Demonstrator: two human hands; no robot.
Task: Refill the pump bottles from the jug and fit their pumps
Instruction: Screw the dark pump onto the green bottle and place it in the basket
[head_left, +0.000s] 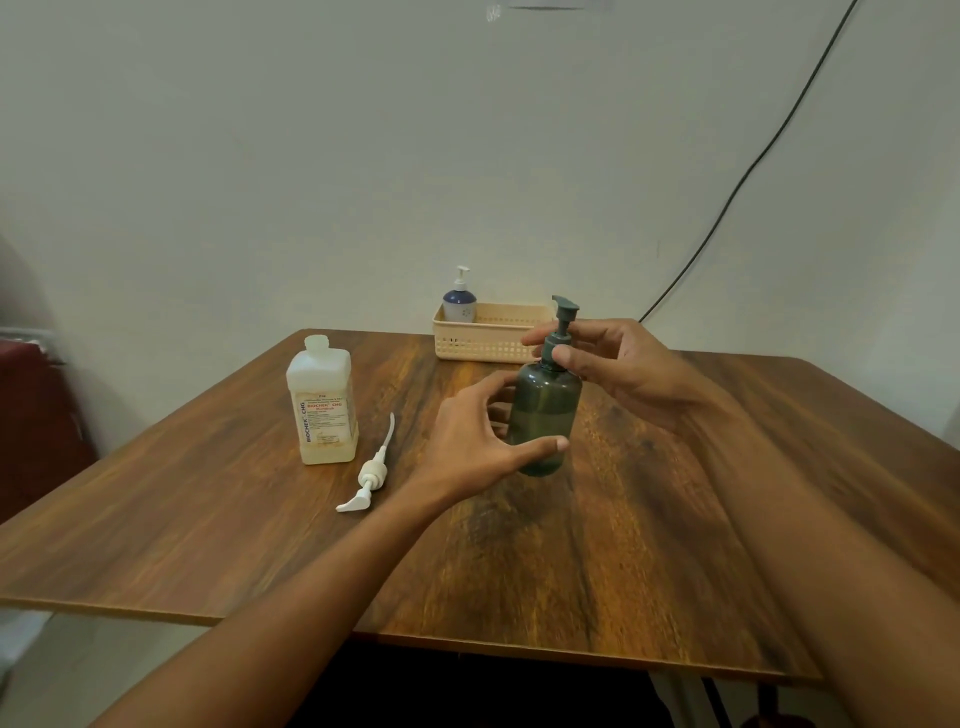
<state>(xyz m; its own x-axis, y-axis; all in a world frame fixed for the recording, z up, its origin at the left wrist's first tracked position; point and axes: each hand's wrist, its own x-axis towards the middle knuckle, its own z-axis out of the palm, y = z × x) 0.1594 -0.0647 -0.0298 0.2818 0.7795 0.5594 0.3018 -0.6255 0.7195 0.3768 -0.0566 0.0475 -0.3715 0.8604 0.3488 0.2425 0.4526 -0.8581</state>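
Two pump bottles, green bottle (543, 415) and blue bottle (459, 304), plus one jug (322, 410), one loose pump (374, 470), one basket (483, 345).

The table (675, 519) is brown wood grain with a soft sheen. The green bottle (543, 415) is smooth translucent plastic; the jug (322, 379) cloudy plastic, paper-labelled; the basket (483, 347) perforated matt plastic.

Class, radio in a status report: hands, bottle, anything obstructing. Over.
Left hand grips green bottle. Right hand pinches its pump collar. White pump loose beside uncapped jug, clear of hands.
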